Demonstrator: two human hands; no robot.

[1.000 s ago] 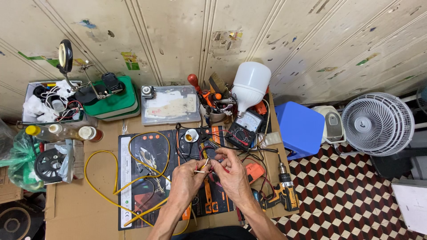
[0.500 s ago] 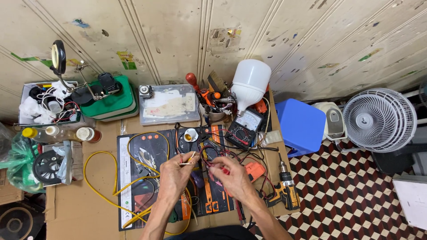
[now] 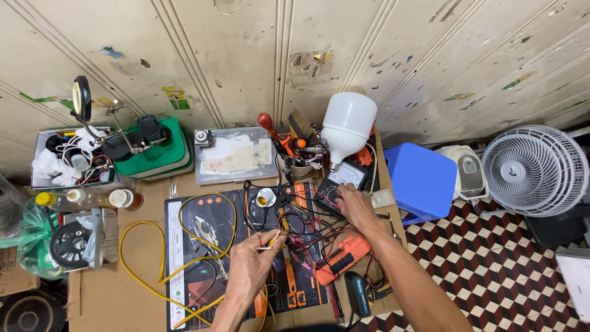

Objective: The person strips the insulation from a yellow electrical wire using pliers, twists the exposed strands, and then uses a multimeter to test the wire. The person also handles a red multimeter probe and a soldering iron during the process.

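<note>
Far left of frame: green plastic bag [image 3: 24, 237] and black spool [image 3: 69, 245] at the bench edge, bottles [image 3: 83, 198] lying above them; liable to roll if knocked. Left of centre: yellow cable [image 3: 161, 265] looped loosely over the black work mat [image 3: 203, 246]; risk of snagging a forearm and dragging parts. Centre, lower: left hand [image 3: 249, 264], fingers closed in a pinch on thin probe leads [image 3: 270, 241], tips pointing up and right; bare ends close to the fingertips, contact possible if a circuit is live, though live or not cannot be told. Just above: white lamp socket [image 3: 265, 198] lying loose on the mat, free to shift under a tug on the red and black wires [image 3: 307, 230] tangled across centre. Right of centre: right hand [image 3: 353, 206] laid on the multimeter [image 3: 338, 184], fingers curled at its dial; grip or mere touch not discernible. Wrong range a likely fault. Above: large white bulb [image 3: 347, 126] standing over the tool cup [image 3: 298, 163], top-heavy, prone to toppling. Lower right: orange clamp meter [image 3: 339, 259] near the bench edge, over the tiled floor [image 3: 491, 270]; fall hazard. Far right: fan [image 3: 533, 171], well apart.
</note>
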